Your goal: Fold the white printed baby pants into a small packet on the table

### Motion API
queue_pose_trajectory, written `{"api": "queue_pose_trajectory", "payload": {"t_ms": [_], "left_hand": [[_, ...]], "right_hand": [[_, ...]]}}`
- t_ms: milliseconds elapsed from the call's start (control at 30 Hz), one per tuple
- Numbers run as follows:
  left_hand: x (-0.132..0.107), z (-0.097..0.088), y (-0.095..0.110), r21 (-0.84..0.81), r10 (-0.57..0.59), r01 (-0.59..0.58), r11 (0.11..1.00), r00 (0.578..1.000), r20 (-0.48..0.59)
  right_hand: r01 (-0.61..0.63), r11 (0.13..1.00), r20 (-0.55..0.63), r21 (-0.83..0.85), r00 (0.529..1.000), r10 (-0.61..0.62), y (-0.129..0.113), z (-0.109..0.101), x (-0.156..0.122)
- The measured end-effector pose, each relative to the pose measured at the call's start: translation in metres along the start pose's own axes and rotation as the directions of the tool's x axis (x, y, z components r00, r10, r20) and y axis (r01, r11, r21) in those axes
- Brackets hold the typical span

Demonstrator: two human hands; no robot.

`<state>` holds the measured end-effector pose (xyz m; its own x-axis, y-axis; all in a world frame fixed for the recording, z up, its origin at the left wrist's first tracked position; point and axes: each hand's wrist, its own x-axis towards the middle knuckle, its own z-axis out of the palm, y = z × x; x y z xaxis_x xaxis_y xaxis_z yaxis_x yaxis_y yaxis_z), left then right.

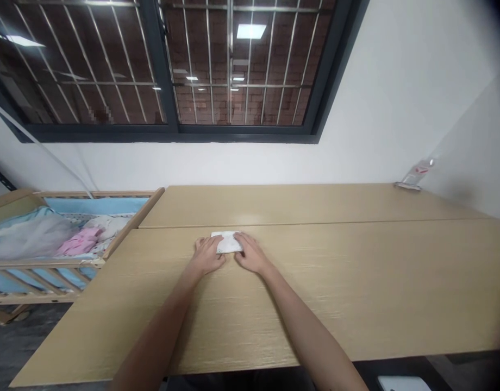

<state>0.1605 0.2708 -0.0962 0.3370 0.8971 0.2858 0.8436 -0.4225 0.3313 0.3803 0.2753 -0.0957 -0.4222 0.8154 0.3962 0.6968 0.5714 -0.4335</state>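
A small, flat, white folded bundle [227, 243] lies on the wooden tabletop [335, 271], left of its middle and just short of the seam between the two boards. Whether it is cloth or paper I cannot tell. My left hand [207, 256] grips its left side, fingers on top and thumb at the near edge. On the opposite side my right hand [250, 253] holds it the same way, with the fingers curled over the upper right corner. Both forearms reach straight forward over the table, and the hands partly hide the bundle's ends.
A wooden crib [50, 265] with blue lining, pink cloth [81, 240] and bedding stands left of the table. At the far right corner, a clear plastic packet [416, 174] leans by the wall. A barred window [242, 65] is behind. A white object [402, 383] sits below the front edge.
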Motion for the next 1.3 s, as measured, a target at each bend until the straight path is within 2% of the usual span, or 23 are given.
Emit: {"api": "queue_pose_trajectory", "payload": {"t_ms": [200,300,367,467,567,633,700,800,900,1000,1067,1200,1300], "left_hand": [[0.0,-0.011,0.015,-0.05,-0.014,0.01,0.999,0.997,-0.082],[-0.003,-0.023,0.02,-0.107,-0.038,0.025,0.994,0.992,-0.119],[-0.006,-0.028,0.022,-0.168,-0.063,0.041,0.985,0.99,-0.126],[-0.009,-0.03,0.024,-0.279,-0.14,0.103,0.955,0.983,-0.116],[-0.008,-0.025,0.025,-0.366,-0.254,0.205,0.908,0.963,-0.091],[-0.006,-0.021,0.024,-0.406,-0.318,0.265,0.875,0.946,-0.069],[-0.005,-0.018,0.023,-0.437,-0.358,0.307,0.846,0.933,-0.038],[-0.004,-0.014,0.021,-0.479,-0.383,0.352,0.804,0.923,0.035],[-0.007,-0.01,0.021,-0.489,-0.385,0.406,0.772,0.911,0.147],[-0.012,-0.007,0.024,-0.446,-0.362,0.434,0.782,0.9,0.242],[-0.014,-0.007,0.028,-0.391,-0.346,0.421,0.818,0.904,0.25],[-0.016,-0.009,0.037,-0.213,-0.336,0.368,0.905,0.926,0.173],[-0.017,-0.009,0.041,-0.09,-0.324,0.34,0.936,0.934,0.153]], "right_hand": [[-0.055,0.998,-0.126,0.016,0.99,0.057,-0.004,0.0,0.006],[-0.135,0.966,-0.209,0.222,0.961,0.182,-0.008,-0.003,0.005],[-0.166,0.875,-0.219,0.455,0.931,0.291,-0.012,-0.004,0.006],[-0.211,0.656,-0.135,0.725,0.89,0.435,-0.017,-0.005,0.007],[-0.277,0.522,-0.005,0.807,0.88,0.476,-0.017,-0.006,0.008],[-0.295,0.49,0.034,0.82,0.88,0.473,-0.014,-0.007,0.007],[-0.283,0.469,0.016,0.837,0.869,0.495,-0.01,-0.007,0.007],[-0.263,0.452,-0.039,0.853,0.83,0.557,-0.005,-0.004,0.007],[-0.292,0.462,-0.065,0.837,0.785,0.616,-0.002,0.001,0.008],[-0.312,0.499,-0.1,0.808,0.762,0.639,0.001,0.008,0.008],[-0.311,0.534,-0.118,0.787,0.773,0.624,0.003,0.013,0.007],[-0.289,0.59,-0.133,0.754,0.813,0.567,0.007,0.018,0.007],[-0.268,0.62,-0.152,0.738,0.828,0.539,0.01,0.02,0.008]]}}
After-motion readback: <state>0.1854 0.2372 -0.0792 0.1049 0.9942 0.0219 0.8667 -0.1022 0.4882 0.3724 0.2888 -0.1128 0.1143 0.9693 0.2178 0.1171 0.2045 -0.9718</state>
